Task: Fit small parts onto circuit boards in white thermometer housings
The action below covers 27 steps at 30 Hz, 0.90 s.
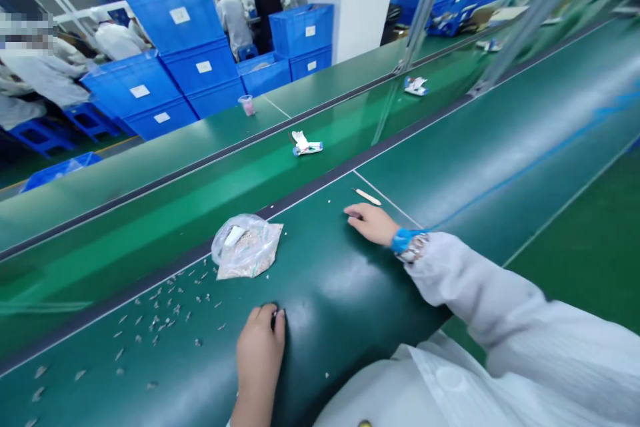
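My left hand (261,347) rests on the green bench with its fingers curled and the thumb against the index finger. Something small and dark may sit in that pinch, but I cannot make it out. To its left, many small metal parts (163,320) lie scattered. Just beyond it is a clear plastic bag (247,247) of small pale pieces, with a white item on top. My right hand (373,221) lies on the bench, fingers loosely stretched out and nothing visible in them. Close beyond its fingers lies a thin tool with a pale handle (369,197).
A blue cord (520,177) runs from my right wrist band toward the right. Behind the bench, a green conveyor belt (215,180) carries white-and-blue assemblies (307,145). A pink cup (247,105) stands on the far ledge. Stacked blue crates (195,60) and people in white coats are further back.
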{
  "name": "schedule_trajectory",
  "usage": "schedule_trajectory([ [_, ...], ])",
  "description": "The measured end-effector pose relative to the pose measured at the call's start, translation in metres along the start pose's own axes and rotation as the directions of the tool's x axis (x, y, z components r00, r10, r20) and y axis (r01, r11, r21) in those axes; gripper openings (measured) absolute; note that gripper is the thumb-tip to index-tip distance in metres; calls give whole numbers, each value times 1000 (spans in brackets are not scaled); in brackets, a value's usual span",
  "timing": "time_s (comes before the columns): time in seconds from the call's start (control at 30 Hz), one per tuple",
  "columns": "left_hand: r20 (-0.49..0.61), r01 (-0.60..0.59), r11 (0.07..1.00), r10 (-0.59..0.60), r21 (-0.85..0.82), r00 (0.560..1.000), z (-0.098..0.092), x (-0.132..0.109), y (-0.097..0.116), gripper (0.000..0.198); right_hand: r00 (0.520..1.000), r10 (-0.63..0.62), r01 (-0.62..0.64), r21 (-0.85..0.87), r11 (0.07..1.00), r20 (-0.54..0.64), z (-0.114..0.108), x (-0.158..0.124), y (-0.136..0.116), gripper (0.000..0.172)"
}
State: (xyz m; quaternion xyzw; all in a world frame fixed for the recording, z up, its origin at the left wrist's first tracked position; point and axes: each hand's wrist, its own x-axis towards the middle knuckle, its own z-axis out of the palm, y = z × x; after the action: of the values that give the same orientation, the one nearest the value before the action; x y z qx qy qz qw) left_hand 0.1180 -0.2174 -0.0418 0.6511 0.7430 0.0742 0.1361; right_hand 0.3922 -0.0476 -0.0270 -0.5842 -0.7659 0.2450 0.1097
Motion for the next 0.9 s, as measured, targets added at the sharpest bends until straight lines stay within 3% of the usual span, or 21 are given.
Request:
schedule_trajectory([
  [0.1,-84,-8,998,3,-63,996,1,-10,2,26,995,-50,50,-4,999,-87,17,29,-7,34],
  [0.2,-153,13,993,-31,-118,988,1,-29,1,33,988,-129,130,3,992,-87,33,45,-19,35],
  [0.37,-251,82,981,-126,-178,960,4,-62,-13,35,959,-282,283,59,957,-14,57,19,-37,36],
  [0.5,-285,100,972,-160,-212,945,9,-75,-22,31,920,-390,383,119,916,35,71,-4,-51,36],
  [0.77,-284,38,965,-114,-260,952,20,-78,-5,29,889,-457,448,163,879,20,81,39,-79,31],
  [0.9,-297,39,965,-118,-260,948,26,-84,-5,28,861,-508,495,165,853,43,84,35,-79,29],
])
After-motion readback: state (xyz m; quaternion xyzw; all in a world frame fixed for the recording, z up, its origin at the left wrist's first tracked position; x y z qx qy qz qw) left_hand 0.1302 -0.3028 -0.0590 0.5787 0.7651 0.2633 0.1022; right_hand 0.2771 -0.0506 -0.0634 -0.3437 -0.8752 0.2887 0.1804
